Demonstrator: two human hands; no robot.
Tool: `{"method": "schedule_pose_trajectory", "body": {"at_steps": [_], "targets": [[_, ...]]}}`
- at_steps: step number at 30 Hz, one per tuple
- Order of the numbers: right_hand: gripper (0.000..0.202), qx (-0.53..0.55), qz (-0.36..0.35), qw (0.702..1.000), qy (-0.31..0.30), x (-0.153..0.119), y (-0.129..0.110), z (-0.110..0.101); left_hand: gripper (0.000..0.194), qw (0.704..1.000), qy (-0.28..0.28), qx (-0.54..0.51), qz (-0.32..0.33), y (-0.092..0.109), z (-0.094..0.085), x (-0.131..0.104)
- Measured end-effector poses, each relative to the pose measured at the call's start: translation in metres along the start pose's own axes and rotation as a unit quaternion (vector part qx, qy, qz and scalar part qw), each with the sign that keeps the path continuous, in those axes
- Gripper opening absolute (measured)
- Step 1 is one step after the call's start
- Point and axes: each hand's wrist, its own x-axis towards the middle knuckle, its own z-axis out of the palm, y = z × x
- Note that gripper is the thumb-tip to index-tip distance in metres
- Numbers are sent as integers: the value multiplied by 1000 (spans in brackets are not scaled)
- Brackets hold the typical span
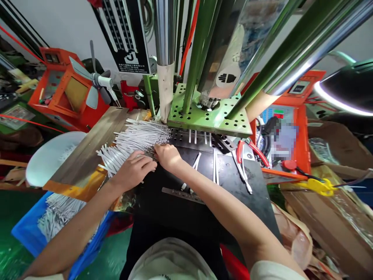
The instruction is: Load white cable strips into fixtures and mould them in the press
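White strips [136,140] lie under both hands: left hand [134,170] fingers loosely spread, right hand [167,155] fingers curled, pinching some.

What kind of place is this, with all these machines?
Most likely a small factory workstation. A green press with steel columns stands over a black work plate, both hands rest at a heap of white strips, and orange control boxes sit around.

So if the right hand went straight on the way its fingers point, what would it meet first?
Probably the heap of thin white plastic strips on the wooden board. The right hand points left and slightly away, fingertips already at the heap's edge, beside the left hand.
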Motion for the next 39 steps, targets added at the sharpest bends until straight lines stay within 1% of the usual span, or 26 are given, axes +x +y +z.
{"method": "schedule_pose_trajectory", "body": {"at_steps": [1,3,4,6,8,9,10,11,13,14,15,16,17,20,21,22,24,26,28,29,32,34,36,38,39], "targets": [[13,0,2,1000,-1,-3,1,-2,9,999,25,-43,-15,0,-5,2],[11,-1,4,1000,-4,-22,11,-7,3,986,75,-139,-49,1,-17,6],[10,-4,1,1000,-9,-37,18,-10,5,975,101,-189,-67,3,-22,7],[12,6,-4,1000,-10,-76,36,-17,12,943,154,-278,-100,9,-30,6],[17,55,9,998,21,-119,49,-19,15,901,199,-352,-154,20,-32,3],[18,90,23,994,54,-141,54,-18,13,877,205,-390,-193,27,-30,2],[17,127,38,987,93,-160,56,-13,11,847,199,-430,-239,34,-27,0],[15,160,49,977,132,-177,56,-7,9,813,184,-470,-290,42,-23,-1],[14,204,49,957,201,-201,51,11,15,746,135,-537,-369,60,-11,0],[13,217,41,948,228,-209,48,21,18,725,116,-558,-387,68,-4,1],[13,223,31,942,249,-213,45,30,19,716,107,-567,-393,76,3,2],[13,222,21,938,264,-215,42,38,20,725,102,-563,-383,84,9,3],[13,214,11,938,273,-216,40,44,21,751,98,-545,-360,91,15,5],[15,179,-17,948,262,-213,39,49,22,866,103,-419,-254,109,29,10],[15,171,-25,952,253,-212,40,49,22,891,110,-382,-219,113,32,12],[15,167,-32,954,246,-211,41,48,20,906,120,-358,-193,116,34,13],[15,168,-45,955,241,-210,43,46,13,913,129,-348,-172,121,37,15],[16,174,-54,953,243,-209,43,46,11,914,98,-354,-172,122,38,14],[17,177,-59,951,248,-208,44,47,12,917,65,-354,-171,121,38,13],[17,178,-59,950,250,-208,43,47,13,918,61,-353,-169,121,38,12],[17,178,-54,951,249,-208,43,47,12,917,97,-351,-165,121,41,10],[16,178,-54,952,244,-209,43,45,11,920,106,-346,-153,121,42,10],[17,177,-59,952,244,-209,44,45,11,928,87,-336,-133,121,41,10],[17,180,-60,952,242,-208,45,45,13,939,60,-321,-110,120,37,11],[17,182,-61,951,242,-208,45,46,14,944,56,-310,-99,119,35,12]]}}
